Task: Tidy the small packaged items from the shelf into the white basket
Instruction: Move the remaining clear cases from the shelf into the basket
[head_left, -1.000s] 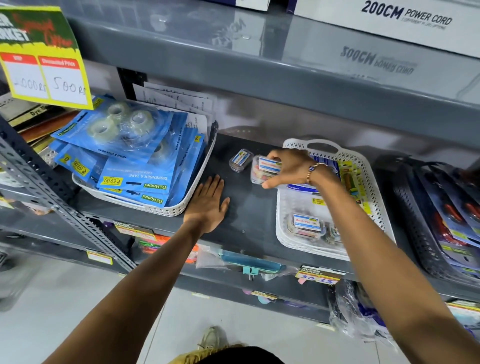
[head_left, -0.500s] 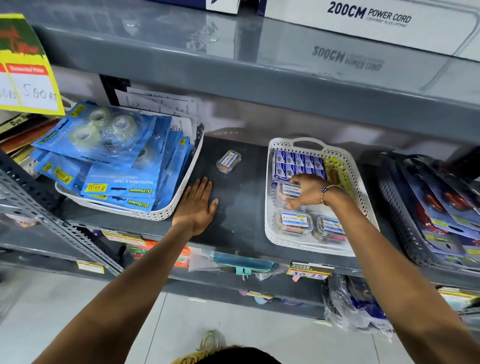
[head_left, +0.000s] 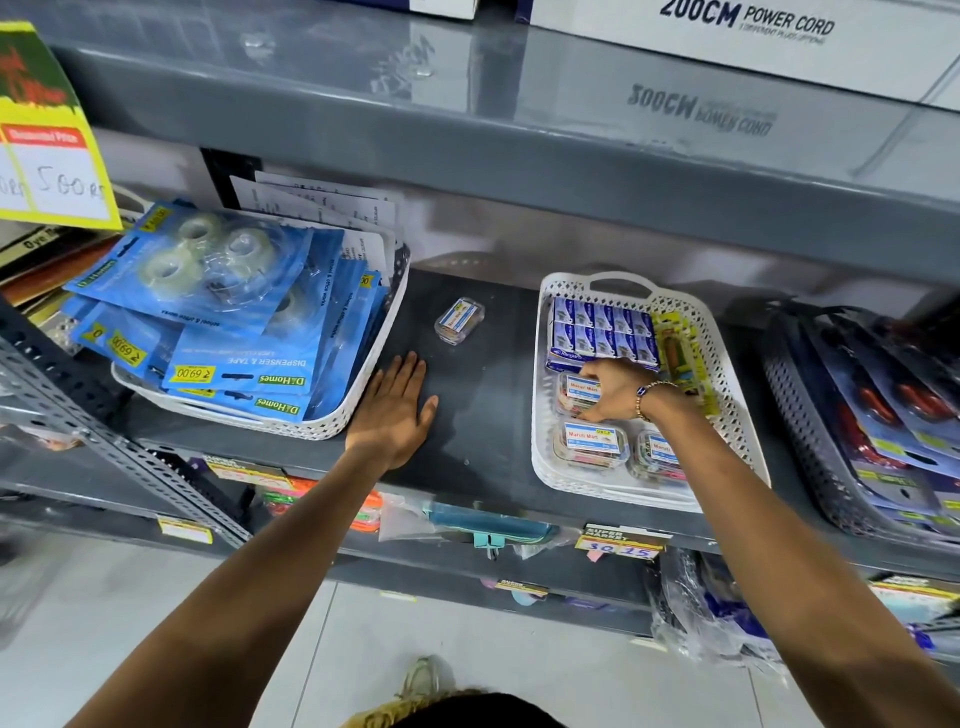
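Note:
A white lattice basket (head_left: 730, 374) sits on the grey shelf, right of centre. Inside it my right hand (head_left: 615, 388) is shut on a small clear packet with a blue-and-white label (head_left: 576, 395), pressed to the basket floor. Two similar packets (head_left: 590, 443) lie in front of it, near the basket's front rim. Blue boxes (head_left: 602, 327) fill the back of the basket. One more small clear packet (head_left: 459, 319) lies loose on the bare shelf, left of the basket. My left hand (head_left: 395, 410) rests flat on the shelf, fingers apart, just below that loose packet.
A second white basket (head_left: 306, 423) full of blue tape-dispenser packs (head_left: 218, 291) stands at the left. A dark basket (head_left: 810, 431) with blister packs stands at the right. The shelf above (head_left: 519, 130) overhangs closely. A slotted steel upright (head_left: 104, 441) crosses the lower left.
My right hand carried the small packet from above the shelf into the white basket and set it down behind the two front packets. My left hand stayed flat on the shelf.

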